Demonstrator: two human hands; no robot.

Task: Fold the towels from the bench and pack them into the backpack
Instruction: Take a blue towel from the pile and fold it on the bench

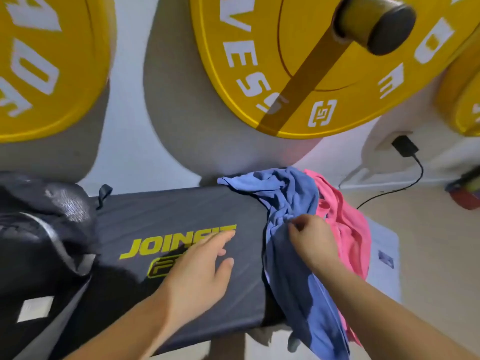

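Pinching a bunched fold of the blue towel (288,193) with my right hand (311,240), thumb and fingertips closed on the cloth near the bench's right end. Left hand (200,271) is flat and spread over the yellow logo in the middle of the bench (166,211), fingers straight, holding nothing; I cannot tell whether the palm rests on the pad or hovers just above it. Blue towel lies crumpled across the right end of the bench, one tail reaching the far edge and the longer part hanging down past the near right corner. Pink towel (348,229) sits just beyond it at the right edge, touching the blue one, also crumpled and spilling off the end. Backpack (44,229) stands at the left end of the bench, well apart from both towels; its mouth is not clear from this angle, and no towel shows in it. Judgement: task is at its very start. Nothing is folded and nothing is packed. First towel is only just being taken up. Left to do: spread and fold the blue, fold the pink, then carry both across to the backpack and put them in.
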